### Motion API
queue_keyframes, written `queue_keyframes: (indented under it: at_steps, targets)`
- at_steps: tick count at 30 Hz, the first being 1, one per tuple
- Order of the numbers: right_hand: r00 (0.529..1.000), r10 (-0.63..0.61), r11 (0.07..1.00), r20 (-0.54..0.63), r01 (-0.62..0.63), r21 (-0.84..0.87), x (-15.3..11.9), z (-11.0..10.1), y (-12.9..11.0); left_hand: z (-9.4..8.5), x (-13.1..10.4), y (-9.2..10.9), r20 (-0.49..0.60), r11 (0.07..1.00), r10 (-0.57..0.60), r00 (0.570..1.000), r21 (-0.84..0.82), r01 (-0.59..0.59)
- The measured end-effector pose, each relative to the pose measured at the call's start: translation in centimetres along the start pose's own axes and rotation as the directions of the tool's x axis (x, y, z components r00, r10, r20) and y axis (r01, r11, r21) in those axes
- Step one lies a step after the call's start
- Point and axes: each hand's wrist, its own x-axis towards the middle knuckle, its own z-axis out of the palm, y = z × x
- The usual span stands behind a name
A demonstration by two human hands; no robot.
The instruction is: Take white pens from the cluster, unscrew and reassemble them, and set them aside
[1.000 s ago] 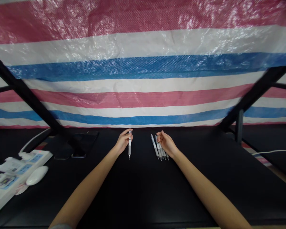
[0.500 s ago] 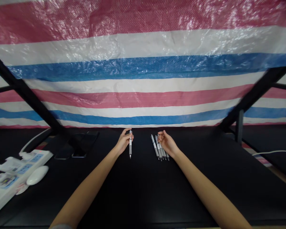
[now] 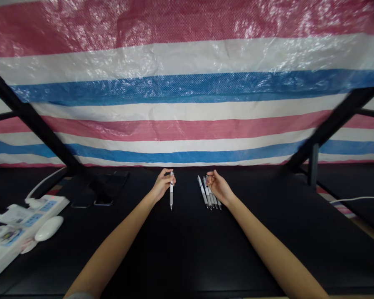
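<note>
My left hand (image 3: 162,184) is closed on a white pen with a grey grip (image 3: 171,194), pinched near its upper end. That pen stands nearly straight in view, its tip pointing towards me. To the right, several matching pens (image 3: 208,199) lie side by side on the black table (image 3: 187,249), tips towards me and slightly fanned. My right hand (image 3: 220,185) rests at their upper ends with curled fingers around some of them. It hides the upper parts of the pens on the right side of the group.
On the left are a white power strip (image 3: 39,220) with plugs, a white computer mouse (image 3: 49,228) and dark phone-like slabs (image 3: 103,202). Black slanted bars (image 3: 50,133) rise at both sides. A striped plastic sheet (image 3: 187,128) hangs behind the table.
The pen in my left hand has shifted slightly to the right and towards me. My right hand and the group of pens look unmoved.
</note>
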Motion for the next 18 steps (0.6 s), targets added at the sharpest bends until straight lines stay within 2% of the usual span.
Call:
queue_keyframes:
  at_steps: [10,18]
  targets:
    - [1.0,0.023,0.996,0.012,-0.024,0.084,0.21,-0.38,0.25,-0.18,0.31,-0.44,-0.023,0.999,0.018,1.0,-0.031,-0.019]
    - [1.0,0.018,0.996,0.021,-0.02,0.086,0.18,-0.4,0.27,-0.23,0.36,-0.51,-0.028,0.999,0.013,1.0,-0.042,-0.014]
